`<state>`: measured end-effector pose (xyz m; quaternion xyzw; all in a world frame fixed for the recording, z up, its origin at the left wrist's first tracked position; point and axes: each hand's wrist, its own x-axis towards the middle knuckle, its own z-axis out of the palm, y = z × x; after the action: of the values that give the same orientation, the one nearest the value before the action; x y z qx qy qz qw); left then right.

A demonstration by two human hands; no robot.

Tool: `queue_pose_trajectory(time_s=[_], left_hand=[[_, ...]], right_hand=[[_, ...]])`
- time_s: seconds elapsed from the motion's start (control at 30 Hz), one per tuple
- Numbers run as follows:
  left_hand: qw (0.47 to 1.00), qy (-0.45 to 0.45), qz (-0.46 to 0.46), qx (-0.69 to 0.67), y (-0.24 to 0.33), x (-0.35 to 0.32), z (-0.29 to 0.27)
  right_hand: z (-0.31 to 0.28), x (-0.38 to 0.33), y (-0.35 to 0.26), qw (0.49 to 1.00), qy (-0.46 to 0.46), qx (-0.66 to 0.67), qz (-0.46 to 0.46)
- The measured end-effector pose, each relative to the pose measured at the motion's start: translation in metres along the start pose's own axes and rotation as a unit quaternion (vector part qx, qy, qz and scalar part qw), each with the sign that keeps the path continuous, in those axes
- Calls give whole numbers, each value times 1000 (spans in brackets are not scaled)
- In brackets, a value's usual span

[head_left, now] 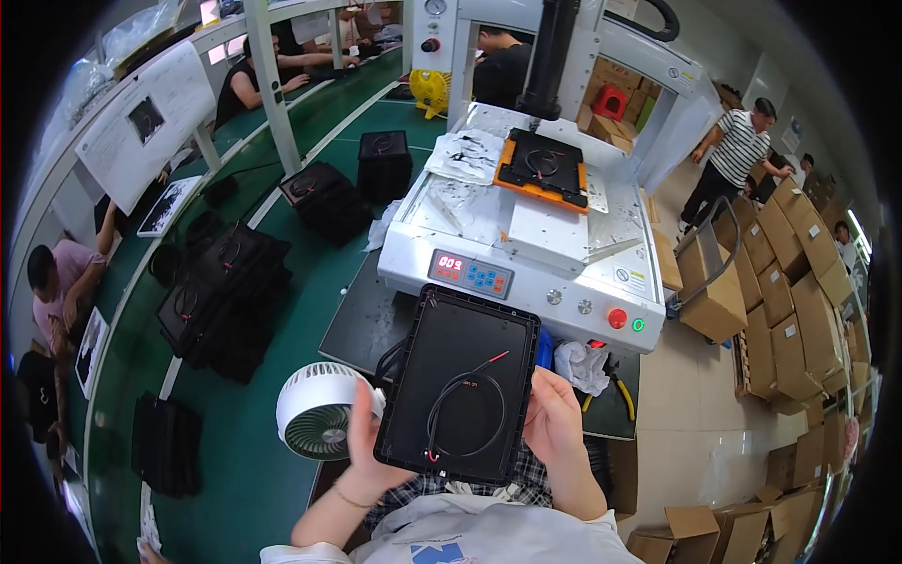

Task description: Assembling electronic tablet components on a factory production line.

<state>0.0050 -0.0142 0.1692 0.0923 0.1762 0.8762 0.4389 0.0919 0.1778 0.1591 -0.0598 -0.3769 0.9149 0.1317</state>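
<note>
A black rectangular panel with a raised rim is held up in front of my body. A coiled black cable with a red tip lies on its face, running from a small red-and-black wire joint near the bottom edge. My right hand pinches the panel's right rim. At the lower left rim is my left hand, thumb pointing up and its other fingers hidden behind the panel. Beyond stands a white bench machine; on its orange-edged fixture rests a similar black panel with a coiled cable.
A white fan stands beside my left hand. Stacks of black panels line the green conveyor table at left. Yellow-handled pliers and a crumpled white cloth lie below the machine. Cardboard boxes and several people are around.
</note>
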Motion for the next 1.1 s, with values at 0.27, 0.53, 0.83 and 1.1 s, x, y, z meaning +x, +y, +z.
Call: queue_pose_trajectory(time_s=[0.27,0.53,0.83,1.1], left_hand=[[977,-30,-141,-155,-21,8,10],[980,41,-132,-145,-36,-2,-1],[989,115,-20,90,-38,0,-18],[973,-27,190,126,-20,24,8]], right_hand=[[29,5,-35,700,96,-656,-264],[63,56,-37,447,-494,-679,-307],[117,43,-74,304,-555,-753,-183],[91,34,-75,456,-556,-695,-3]])
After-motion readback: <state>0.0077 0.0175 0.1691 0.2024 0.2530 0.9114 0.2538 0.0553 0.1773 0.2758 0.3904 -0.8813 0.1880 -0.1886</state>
